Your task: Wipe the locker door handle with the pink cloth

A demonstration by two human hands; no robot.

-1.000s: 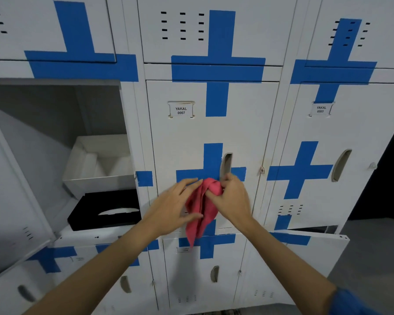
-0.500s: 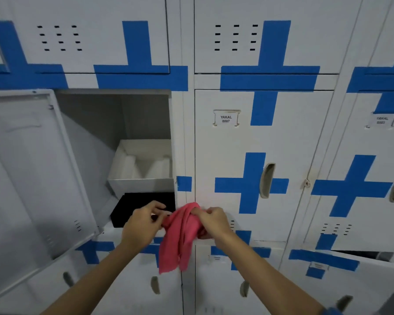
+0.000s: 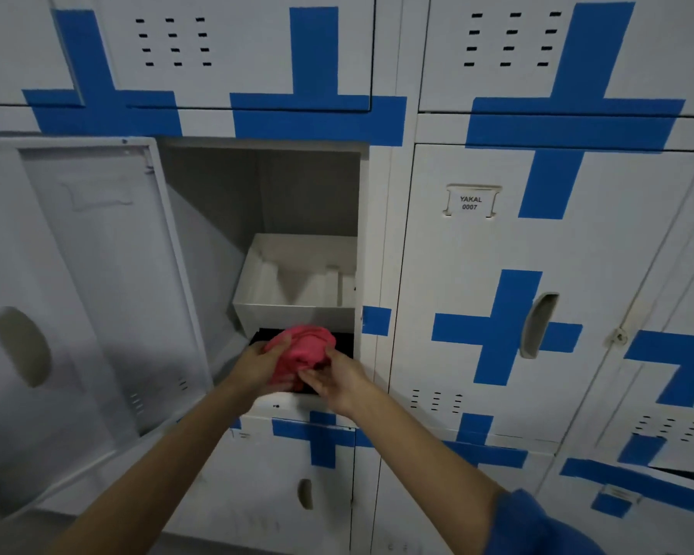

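Observation:
The pink cloth (image 3: 302, 349) is bunched into a ball at the mouth of the open locker (image 3: 257, 194), over a black box (image 3: 343, 342). My left hand (image 3: 257, 364) grips its left side and my right hand (image 3: 333, 378) holds its lower right side. The recessed grey door handle (image 3: 537, 324) of the closed locker labelled YAKAL 0007 lies to the right, well apart from both hands.
The open locker's door (image 3: 77, 314) swings out at the left. Inside, a white box (image 3: 297, 282) sits on top of the black box. White lockers with blue crosses fill the wall; one lower door (image 3: 638, 486) at the right stands ajar.
Both hands carried the cloth leftwards from the handle to the open locker's mouth. The cloth hung loose before and is now balled up. The view shifted left.

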